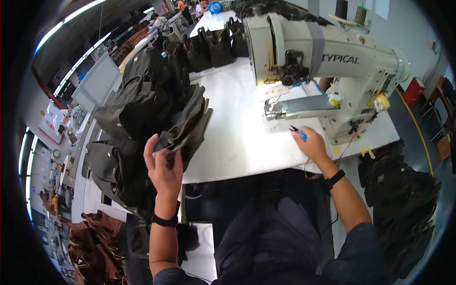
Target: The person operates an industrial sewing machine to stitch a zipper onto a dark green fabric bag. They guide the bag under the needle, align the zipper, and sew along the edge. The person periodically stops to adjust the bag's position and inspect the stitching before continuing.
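My left hand (164,173) is at the near end of a stack of dark grey-green fabric pieces (192,126), its fingers curled around the edge of one. Part of the fingertips is hidden by the cloth. My right hand (312,145) is closed on small blue thread snips (301,134), whose dark blades point to the left, over the white table near the sewing machine (327,47). The machine's narrow arm bed (304,105) lies just beyond that hand, with no fabric visible under the needle area.
Dark bags (137,95) are heaped along the white table (228,152) on the left, and more bags (213,47) stand in a row at the back. Brown fabric pieces (97,247) lie at lower left. A dark fabric pile (399,204) sits at right. Thread cones (360,15) stand above the machine.
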{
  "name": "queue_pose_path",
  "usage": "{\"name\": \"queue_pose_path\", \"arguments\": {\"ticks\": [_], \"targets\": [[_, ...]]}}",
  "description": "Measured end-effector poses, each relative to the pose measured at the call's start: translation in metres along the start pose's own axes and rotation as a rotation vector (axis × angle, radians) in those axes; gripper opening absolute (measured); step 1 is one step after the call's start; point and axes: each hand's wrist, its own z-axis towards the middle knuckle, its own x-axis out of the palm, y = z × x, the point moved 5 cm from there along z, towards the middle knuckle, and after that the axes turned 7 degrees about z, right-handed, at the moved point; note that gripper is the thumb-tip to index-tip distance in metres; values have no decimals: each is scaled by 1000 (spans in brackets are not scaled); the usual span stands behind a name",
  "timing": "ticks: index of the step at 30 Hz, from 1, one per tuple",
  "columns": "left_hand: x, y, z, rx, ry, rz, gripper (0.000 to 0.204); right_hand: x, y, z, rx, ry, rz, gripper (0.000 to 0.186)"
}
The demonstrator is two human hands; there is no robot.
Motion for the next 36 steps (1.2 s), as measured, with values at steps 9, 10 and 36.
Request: {"name": "queue_pose_path", "arguments": {"ticks": [9,10,36], "targets": [[-76,28,-11,-348,308,196,13,4,-4,1,-19,-7,66,28],[-79,35,-11,-569,237,-22,9,3,-3,1,-28,-6,59,28],[-48,34,-14,-55,933,93,78,-4,-4,-1,53,-45,231,31]]}}
